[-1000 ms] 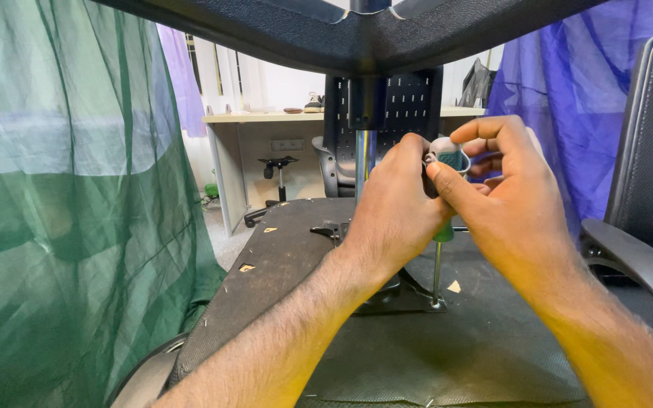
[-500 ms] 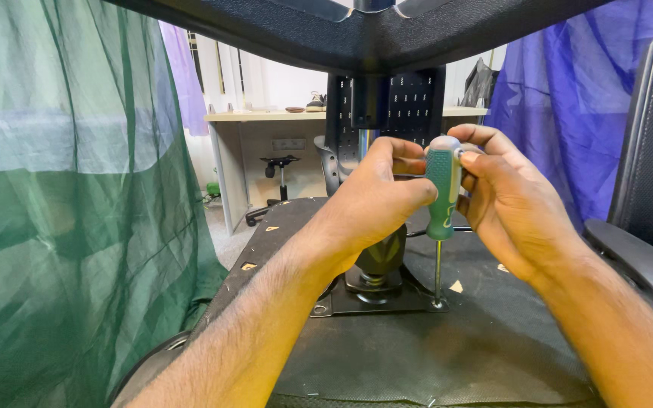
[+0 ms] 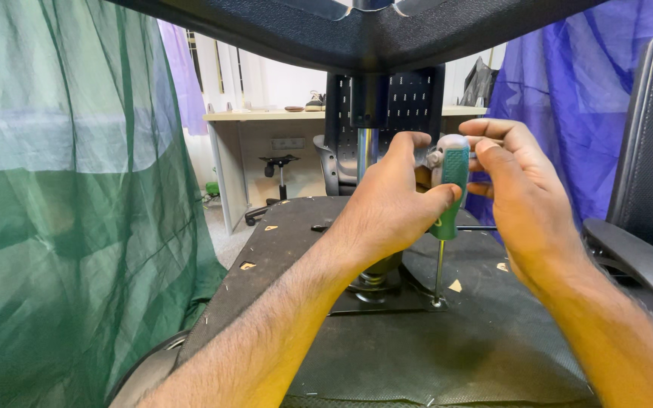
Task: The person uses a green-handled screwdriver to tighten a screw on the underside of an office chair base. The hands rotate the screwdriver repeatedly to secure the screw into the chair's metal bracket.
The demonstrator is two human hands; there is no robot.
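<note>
The left hand (image 3: 391, 204) is closed around the lower part of the handle of one green-and-grey plastic-handled screwdriver (image 3: 449, 190), with its thumb pressed against the green grip and its fingers curled behind it. The right hand (image 3: 519, 193) meets the same handle from the other side, its fingers bent over the rounded grey cap at the top and its palm held loosely off the grip, so both hands hold this single tool upright. The screwdriver's thin steel shaft (image 3: 438, 273) runs straight down from the handle, and its tip rests on one flat black metal mounting plate (image 3: 387, 298) near that plate's right front corner. The plate sits in the middle of one dark fabric-covered chair seat underside (image 3: 417, 340), which is turned up toward the camera and fills the lower centre of the view. One shiny metal gas-lift column (image 3: 366, 162) rises from the plate just behind the left hand and goes up to the black chair base (image 3: 357, 34) that spans the top of the view. Four small pale scraps lie scattered on the dark fabric: two toward its left edge and two toward its right edge (image 3: 455, 285). One black mesh chair back with an armrest (image 3: 644, 227) stands at the right edge. One green net curtain (image 3: 69, 227) hangs at the left, one blue curtain (image 3: 568, 113) at the right, and one pale wooden desk (image 3: 266, 117) stands behind.
</note>
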